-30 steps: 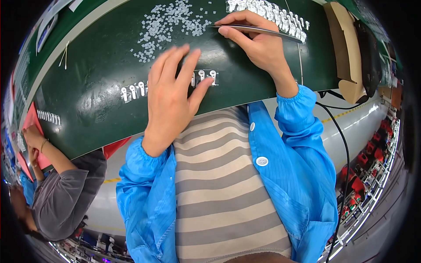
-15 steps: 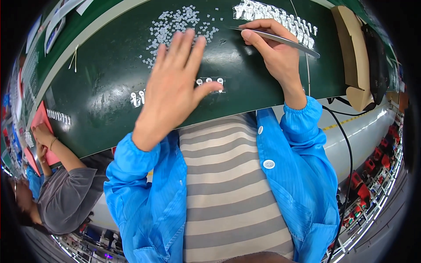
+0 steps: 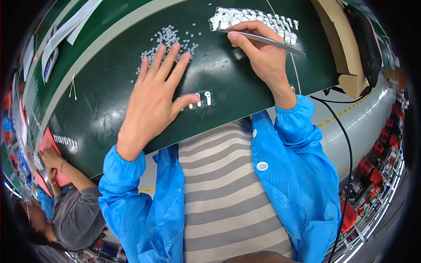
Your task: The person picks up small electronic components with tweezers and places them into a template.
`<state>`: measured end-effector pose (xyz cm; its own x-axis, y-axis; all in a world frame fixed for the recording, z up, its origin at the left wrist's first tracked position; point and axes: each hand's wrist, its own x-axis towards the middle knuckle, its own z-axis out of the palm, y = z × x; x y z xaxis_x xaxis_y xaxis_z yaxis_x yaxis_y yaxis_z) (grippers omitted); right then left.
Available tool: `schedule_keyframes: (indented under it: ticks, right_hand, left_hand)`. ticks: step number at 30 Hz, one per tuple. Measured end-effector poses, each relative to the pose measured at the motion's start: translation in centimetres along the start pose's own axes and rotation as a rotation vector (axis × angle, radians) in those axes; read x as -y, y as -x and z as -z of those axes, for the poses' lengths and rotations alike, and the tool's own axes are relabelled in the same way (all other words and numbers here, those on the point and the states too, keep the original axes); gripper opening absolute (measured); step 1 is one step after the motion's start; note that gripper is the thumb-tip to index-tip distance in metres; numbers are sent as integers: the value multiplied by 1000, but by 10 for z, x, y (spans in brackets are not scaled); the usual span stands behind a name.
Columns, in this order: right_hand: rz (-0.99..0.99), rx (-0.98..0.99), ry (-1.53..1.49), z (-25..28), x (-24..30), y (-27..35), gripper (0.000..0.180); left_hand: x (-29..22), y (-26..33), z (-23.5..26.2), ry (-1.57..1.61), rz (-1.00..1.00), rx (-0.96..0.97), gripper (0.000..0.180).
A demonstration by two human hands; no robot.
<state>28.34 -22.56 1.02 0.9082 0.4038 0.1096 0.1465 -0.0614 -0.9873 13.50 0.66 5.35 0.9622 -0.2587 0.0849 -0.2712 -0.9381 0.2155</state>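
My left hand (image 3: 153, 96) lies flat with its fingers spread, fingertips over the near side of a scattered pile of small pale translucent squares (image 3: 169, 35). Under and beside its thumb is a short clear strip carrying white ring-headed pieces (image 3: 207, 97); my hand hides part of that strip. In my right hand (image 3: 267, 61) I grip metal tweezers (image 3: 285, 47) between thumb and fingers, their tip pointing left. The tip appears near the lower left edge of clear sheets of similar white pieces (image 3: 228, 19); whether it touches them I cannot tell.
The green table (image 3: 232, 79) has a pale border strip at the left. Two cotton swabs (image 3: 73, 87) lie there. An open cardboard box (image 3: 340, 39) stands at right, beside a black cable (image 3: 340, 118). At far left another person's hands (image 3: 51, 158) rest on a red sheet (image 3: 48, 142).
The view has shifted, so the table things appear further left and mostly lower. My left hand stays spread over the squares, with less of the pile visible beyond it. My right hand still grips the tweezers.
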Motion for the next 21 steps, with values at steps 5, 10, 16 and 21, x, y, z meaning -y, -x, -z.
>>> schedule_keyframes:
  ticks: [5, 10, 16, 21]
  right_hand:
    - [159, -172, -60, 8, -3, -5, 19]
    - [145, -251, -142, 6, 6, -9, 18]
    - [89, -198, -154, 9, 9, 0, 17]
    - [135, -133, -93, 9, 7, 1, 17]
  left_hand:
    - [52, -106, 8, 222, -208, -27, 74]
    - [76, -170, -44, 77, -384, -95, 57]
    - [54, -89, -18, 29, -280, -20, 57]
    - [36, -18, 3, 16, -160, 66, 59]
